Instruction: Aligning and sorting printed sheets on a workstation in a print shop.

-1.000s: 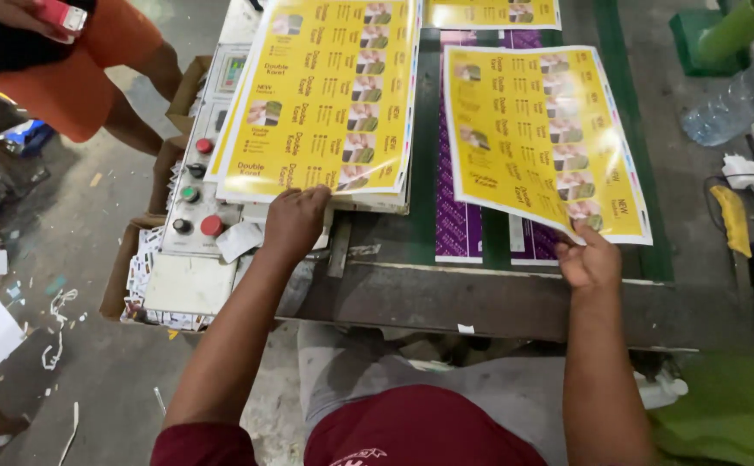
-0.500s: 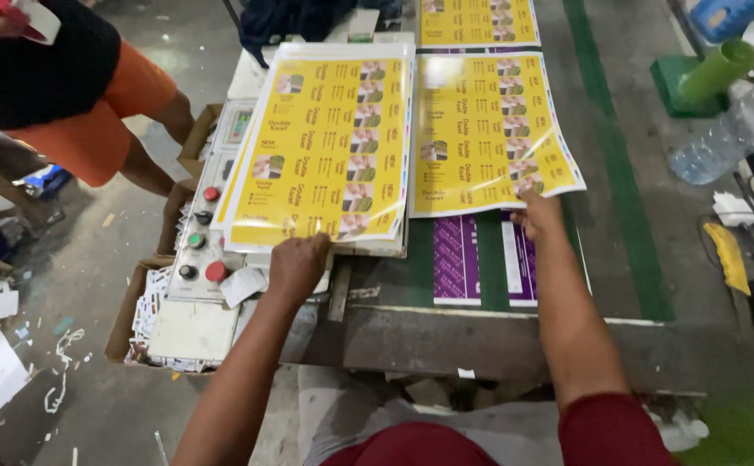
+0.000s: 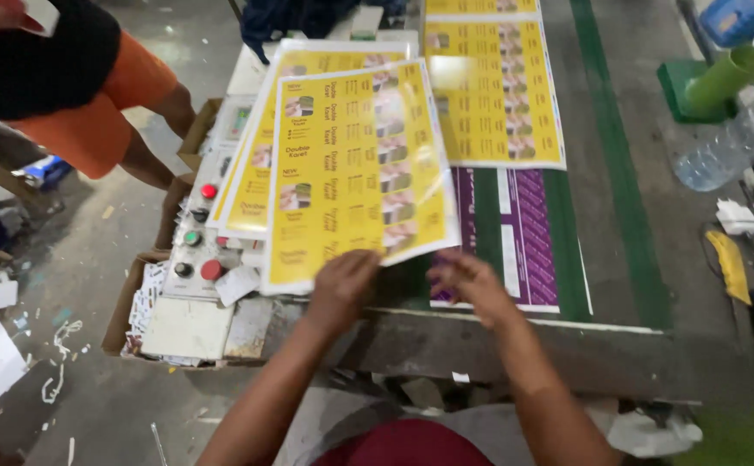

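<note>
Nearest, the left hand and right hand pinch the near edge of a glossy yellow printed sheet, fingers closed on it. It hangs tilted over the yellow stack at the tabletop's left, mid-transfer; squaring it onto the stack seems due. Farther right lie another yellow sheet and purple prints.

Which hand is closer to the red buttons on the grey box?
The left hand. It holds the near edge of the yellow sheet, just right of the lower red button on the control box. The right hand is farther right, over the purple sheet.
</note>
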